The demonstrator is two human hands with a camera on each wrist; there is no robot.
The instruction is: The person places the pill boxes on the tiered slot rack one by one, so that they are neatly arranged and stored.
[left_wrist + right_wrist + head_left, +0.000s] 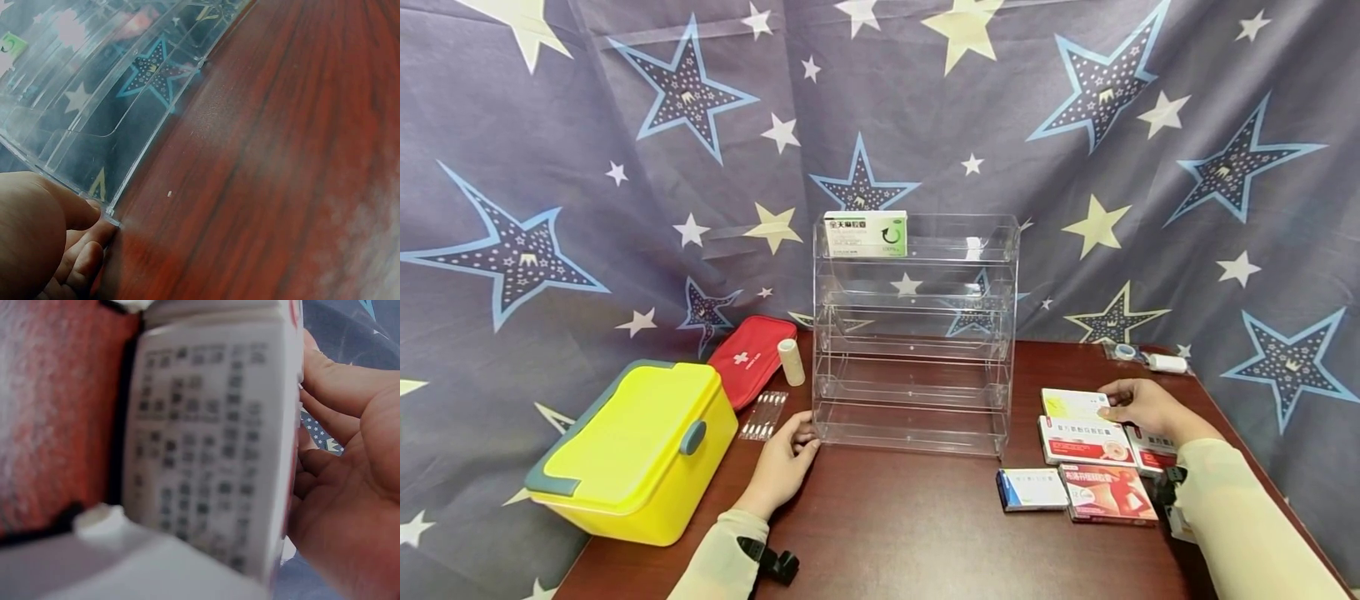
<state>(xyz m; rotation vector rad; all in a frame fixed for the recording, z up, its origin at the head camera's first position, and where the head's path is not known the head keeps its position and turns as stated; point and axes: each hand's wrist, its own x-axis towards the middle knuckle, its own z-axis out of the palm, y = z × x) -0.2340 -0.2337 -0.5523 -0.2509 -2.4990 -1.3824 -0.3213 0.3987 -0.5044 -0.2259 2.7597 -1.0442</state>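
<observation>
My right grip [1141, 410] pinches the right end of a yellow-and-white box [1070, 405] at the right of the table [917, 533], just beyond a red-and-white carton [1084, 440]; I judge it light, smooth card, easily dented, best taken by its edges with mild pressure. My left grip [784, 467] pinches the near left bottom corner of the clear rack [912, 439], probably stiff, slick, brittle plastic; its top tier holds a green-and-white box [865, 234] at the left; the yellow case [632, 433] on the left is lidded, contents hidden.
</observation>
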